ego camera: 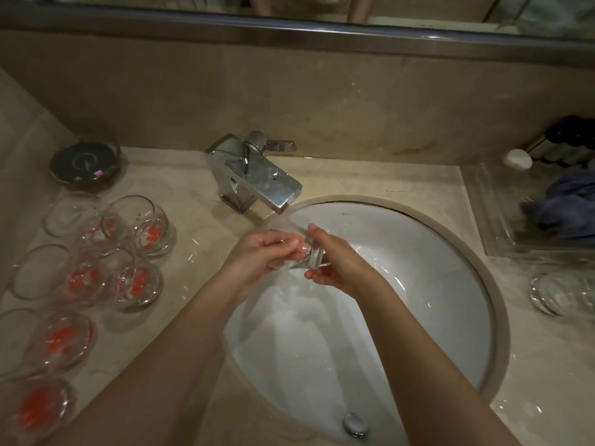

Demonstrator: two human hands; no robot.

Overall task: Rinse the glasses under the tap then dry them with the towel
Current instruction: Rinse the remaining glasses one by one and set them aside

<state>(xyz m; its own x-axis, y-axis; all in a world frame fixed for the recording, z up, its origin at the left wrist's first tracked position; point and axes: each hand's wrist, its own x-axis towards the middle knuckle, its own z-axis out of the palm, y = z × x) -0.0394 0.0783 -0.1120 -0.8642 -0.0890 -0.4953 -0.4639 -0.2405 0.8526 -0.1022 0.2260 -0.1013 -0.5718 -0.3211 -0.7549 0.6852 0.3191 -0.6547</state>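
Both hands meet over the back-left rim of the round white basin (434, 252), just under the spout of the square chrome tap (257, 185). The left hand (257, 255) and right hand (338, 262) each curl their fingers round a clear drinking glass (310, 257) held on its side. Clear glasses with orange marks (135, 252) crowd the beige stone counter (199, 201) to the left; a crumpled blue towel (566, 210) lies far right.

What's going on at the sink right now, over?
Left hand and right hand both grip one glass under the tap. Dirty glasses wait left. Nothing in the way.
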